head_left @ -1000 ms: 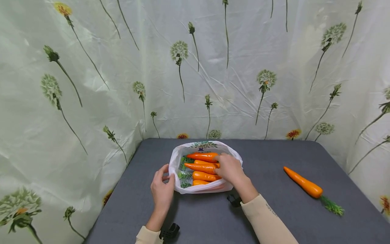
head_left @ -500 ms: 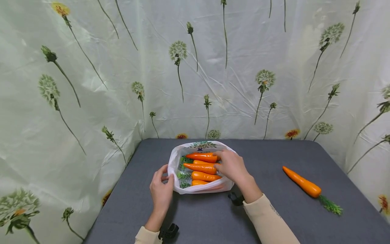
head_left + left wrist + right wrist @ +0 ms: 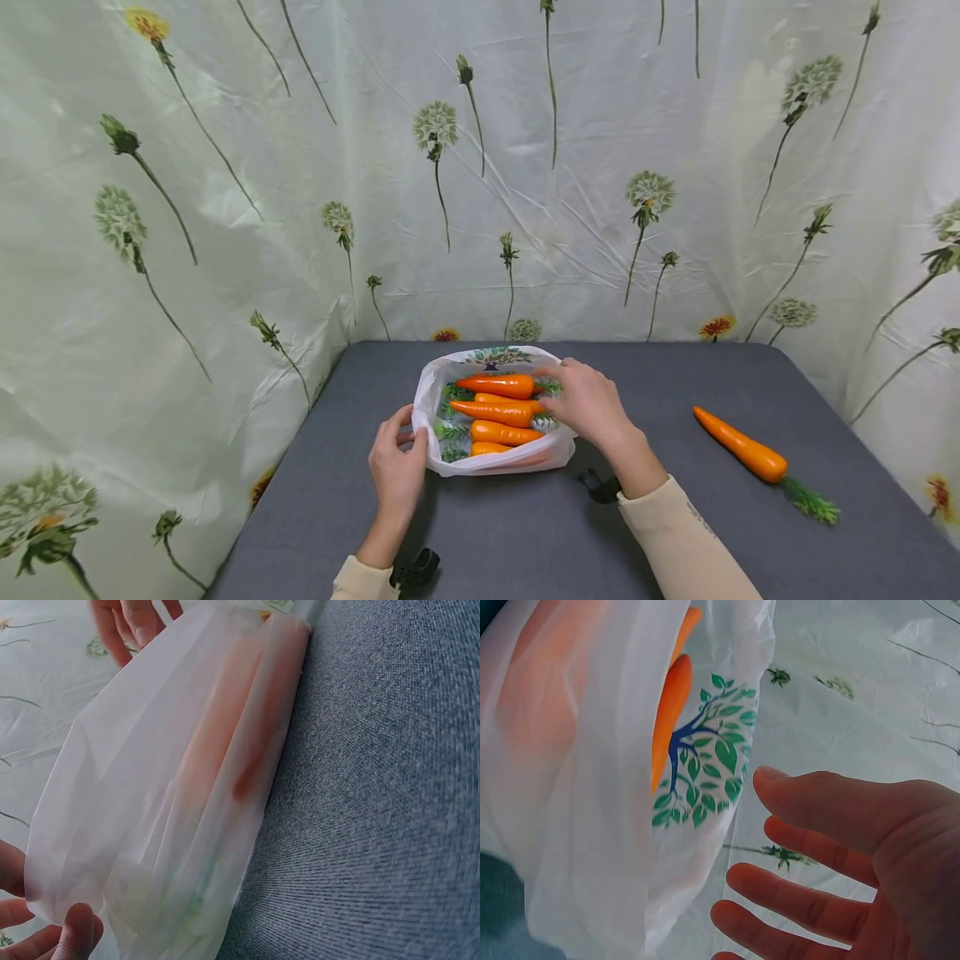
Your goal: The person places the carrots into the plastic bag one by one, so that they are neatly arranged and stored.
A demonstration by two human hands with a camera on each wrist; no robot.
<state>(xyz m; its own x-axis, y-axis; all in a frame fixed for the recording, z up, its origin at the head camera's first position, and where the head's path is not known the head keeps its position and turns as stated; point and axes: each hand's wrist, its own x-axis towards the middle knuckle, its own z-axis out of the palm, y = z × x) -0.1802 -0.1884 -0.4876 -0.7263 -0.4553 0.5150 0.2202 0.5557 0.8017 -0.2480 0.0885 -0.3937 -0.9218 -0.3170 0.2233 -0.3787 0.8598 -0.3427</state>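
A white plastic bag (image 3: pixel 498 467) with a tree print lies on its base on the table, its mouth held wide. Several orange carrots (image 3: pixel 501 432) with green tops lie side by side inside it. At the bag's left rim, my left hand (image 3: pixel 397 467) pinches the plastic between thumb and fingers; the thumb (image 3: pixel 77 930) shows in front of the plastic in the left wrist view. My right hand (image 3: pixel 592 406) hovers at the right rim, fingers spread and holding nothing. In the right wrist view its fingers (image 3: pixel 802 900) are apart from the bag.
A single carrot (image 3: pixel 742 446) with a green top lies on the right side of the dark grey table (image 3: pixel 510 542). Behind the table hangs a pale curtain (image 3: pixel 555 208) with dandelion prints. Black wrist straps (image 3: pixel 416 568) sit under both wrists.
My right hand has let go of the carrots in the bag and drawn back to the right, uncovering their green ends. My left hand keeps its place at the left rim.
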